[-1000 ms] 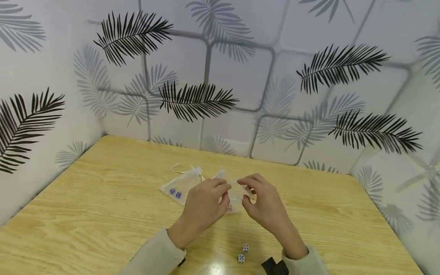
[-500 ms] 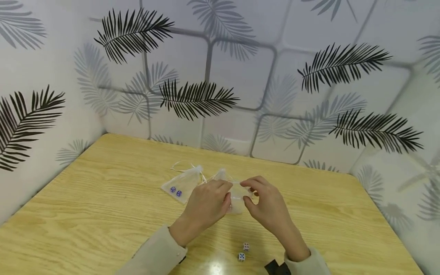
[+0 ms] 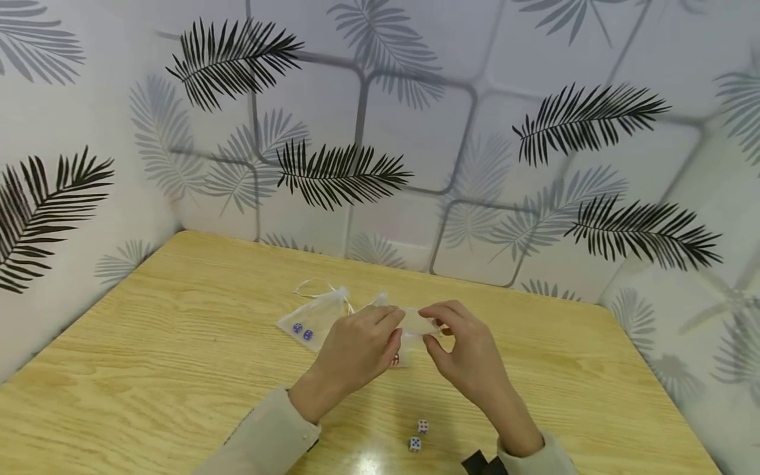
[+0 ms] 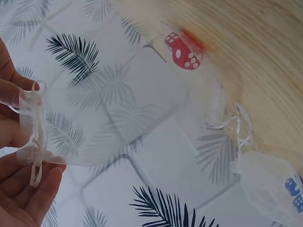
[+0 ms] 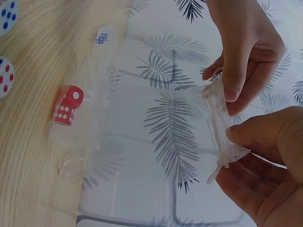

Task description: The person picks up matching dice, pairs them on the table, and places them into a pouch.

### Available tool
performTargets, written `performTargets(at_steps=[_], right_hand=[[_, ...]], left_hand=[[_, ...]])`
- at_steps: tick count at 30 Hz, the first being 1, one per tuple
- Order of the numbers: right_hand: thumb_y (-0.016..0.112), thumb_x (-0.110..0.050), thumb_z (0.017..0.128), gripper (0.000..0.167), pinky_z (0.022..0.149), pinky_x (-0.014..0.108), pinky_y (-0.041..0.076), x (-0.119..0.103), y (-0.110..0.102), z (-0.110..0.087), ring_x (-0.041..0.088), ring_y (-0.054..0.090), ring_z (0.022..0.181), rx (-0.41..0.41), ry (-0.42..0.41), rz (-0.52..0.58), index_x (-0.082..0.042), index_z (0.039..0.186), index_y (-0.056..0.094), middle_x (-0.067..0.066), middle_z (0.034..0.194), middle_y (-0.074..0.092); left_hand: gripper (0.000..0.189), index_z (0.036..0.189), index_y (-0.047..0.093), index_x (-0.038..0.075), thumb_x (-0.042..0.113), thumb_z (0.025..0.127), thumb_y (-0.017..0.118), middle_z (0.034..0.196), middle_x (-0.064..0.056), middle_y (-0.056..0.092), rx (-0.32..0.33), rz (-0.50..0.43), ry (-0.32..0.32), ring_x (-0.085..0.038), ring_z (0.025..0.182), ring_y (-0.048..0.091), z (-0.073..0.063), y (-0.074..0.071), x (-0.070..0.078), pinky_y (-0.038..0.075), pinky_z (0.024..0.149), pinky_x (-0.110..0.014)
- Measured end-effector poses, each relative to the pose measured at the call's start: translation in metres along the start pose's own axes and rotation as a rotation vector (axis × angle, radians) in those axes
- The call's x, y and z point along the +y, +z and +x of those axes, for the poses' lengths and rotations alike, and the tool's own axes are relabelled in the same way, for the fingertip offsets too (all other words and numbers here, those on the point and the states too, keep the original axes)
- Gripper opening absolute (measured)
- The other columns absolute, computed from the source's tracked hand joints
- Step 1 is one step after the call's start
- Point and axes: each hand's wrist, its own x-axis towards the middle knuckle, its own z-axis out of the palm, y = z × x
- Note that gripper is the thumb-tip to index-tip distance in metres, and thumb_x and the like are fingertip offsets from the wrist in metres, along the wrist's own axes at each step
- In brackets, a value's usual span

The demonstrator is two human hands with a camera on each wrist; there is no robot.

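Observation:
My left hand [image 3: 359,346] and right hand [image 3: 469,346] hold a sheer white drawstring bag [image 5: 218,127] by its gathered mouth, one at each side. In the right wrist view, the left fingers pinch the upper end and the right thumb and fingers pinch the lower end. The bag's see-through body [image 4: 109,113] hangs flat, with no dice showing in it. Beyond my hands lies a second sheer bag [image 5: 78,135] with red dice [image 5: 66,106] inside, partly covered by my left hand in the head view.
Left of my hands, another drawstring bag [image 3: 323,310] with two blue dice [image 3: 303,331] lies on the wooden table [image 3: 196,356]. Two white dice [image 3: 418,435] rest nearer to me, between my forearms. A leaf-patterned wall [image 3: 386,218] stands behind the table.
My right hand has shifted slightly right, while both hands keep hold of the bag's mouth. The dice and the other bags have stayed in place.

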Motion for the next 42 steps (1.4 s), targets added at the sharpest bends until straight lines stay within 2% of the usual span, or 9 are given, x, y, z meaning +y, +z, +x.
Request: performTargets(at_steps=[4, 7, 11, 13, 18, 23, 28, 33, 42], right_hand=[[0.075, 0.012, 0.07, 0.036, 0.065, 0.027, 0.056, 0.001, 0.002, -0.001, 0.019, 0.063, 0.082, 0.016, -0.006, 0.004, -0.003, 0.103, 0.068, 0.008, 0.1, 0.065], [0.075, 0.01, 0.071, 0.035, 0.065, 0.027, 0.056, 0.002, 0.004, -0.003, 0.019, 0.063, 0.081, -0.029, 0.03, 0.021, -0.003, 0.102, 0.068, 0.008, 0.1, 0.065], [0.075, 0.008, 0.072, 0.034, 0.066, 0.028, 0.056, 0.003, 0.005, -0.005, 0.019, 0.064, 0.081, -0.091, 0.075, 0.04, -0.003, 0.103, 0.068, 0.008, 0.1, 0.065], [0.075, 0.008, 0.072, 0.034, 0.066, 0.028, 0.056, 0.003, 0.003, -0.006, 0.019, 0.064, 0.081, -0.104, 0.078, 0.044, -0.003, 0.103, 0.068, 0.008, 0.1, 0.065], [0.076, 0.006, 0.073, 0.034, 0.068, 0.031, 0.056, 0.003, 0.0, -0.006, 0.022, 0.064, 0.083, -0.123, 0.06, 0.054, -0.004, 0.104, 0.067, 0.008, 0.102, 0.065], [0.077, 0.004, 0.072, 0.036, 0.068, 0.029, 0.055, 0.002, -0.005, -0.011, 0.021, 0.063, 0.085, -0.123, 0.067, 0.044, -0.006, 0.104, 0.067, 0.006, 0.102, 0.064], [0.078, 0.005, 0.07, 0.037, 0.069, 0.029, 0.054, -0.002, -0.013, -0.018, 0.017, 0.062, 0.085, -0.081, 0.044, 0.021, -0.008, 0.103, 0.066, 0.003, 0.102, 0.063], [0.079, 0.009, 0.066, 0.04, 0.068, 0.026, 0.054, -0.005, -0.02, -0.028, 0.013, 0.062, 0.081, -0.049, 0.026, 0.046, -0.009, 0.1, 0.067, 0.001, 0.098, 0.064], [0.079, 0.011, 0.064, 0.041, 0.067, 0.025, 0.056, 0.002, -0.016, -0.048, 0.008, 0.06, 0.079, -0.097, 0.031, 0.076, -0.009, 0.098, 0.066, -0.001, 0.095, 0.064]], left_hand=[[0.019, 0.099, 0.07, 0.005, 0.011, 0.081, 0.072, 0.097, -0.006, 0.072, 0.01, 0.001, 0.008, -0.018, 0.085, 0.07, 0.0, 0.0, 0.0, 0.056, 0.065, -0.023], [0.016, 0.096, 0.069, 0.006, 0.011, 0.081, 0.072, 0.094, -0.005, 0.072, -0.04, -0.006, -0.011, -0.017, 0.081, 0.069, -0.002, 0.0, 0.001, 0.055, 0.062, -0.022], [0.014, 0.094, 0.07, 0.007, 0.013, 0.081, 0.072, 0.091, -0.004, 0.072, -0.127, -0.061, -0.048, -0.014, 0.077, 0.069, -0.004, 0.0, 0.001, 0.054, 0.059, -0.023], [0.015, 0.095, 0.071, 0.007, 0.013, 0.081, 0.072, 0.091, -0.004, 0.072, -0.145, -0.093, -0.055, -0.014, 0.075, 0.068, -0.003, -0.001, 0.001, 0.053, 0.058, -0.022], [0.017, 0.095, 0.07, 0.005, 0.011, 0.08, 0.072, 0.09, -0.005, 0.072, -0.139, -0.113, -0.042, -0.012, 0.072, 0.067, -0.002, -0.003, -0.001, 0.052, 0.056, -0.02], [0.016, 0.095, 0.07, 0.006, 0.012, 0.08, 0.072, 0.09, -0.004, 0.072, -0.139, -0.109, -0.028, -0.014, 0.076, 0.067, -0.002, -0.002, -0.001, 0.053, 0.058, -0.021], [0.016, 0.095, 0.07, 0.007, 0.012, 0.08, 0.072, 0.091, -0.004, 0.071, -0.145, -0.09, -0.021, -0.015, 0.079, 0.068, -0.004, -0.002, 0.0, 0.054, 0.059, -0.022], [0.014, 0.093, 0.069, 0.008, 0.013, 0.08, 0.072, 0.089, -0.003, 0.071, -0.149, -0.07, -0.007, -0.014, 0.079, 0.068, -0.004, -0.002, 0.0, 0.054, 0.06, -0.023], [0.012, 0.092, 0.068, 0.009, 0.012, 0.08, 0.071, 0.089, -0.002, 0.07, -0.158, -0.071, -0.002, -0.014, 0.078, 0.067, -0.005, -0.001, 0.001, 0.054, 0.06, -0.022]])
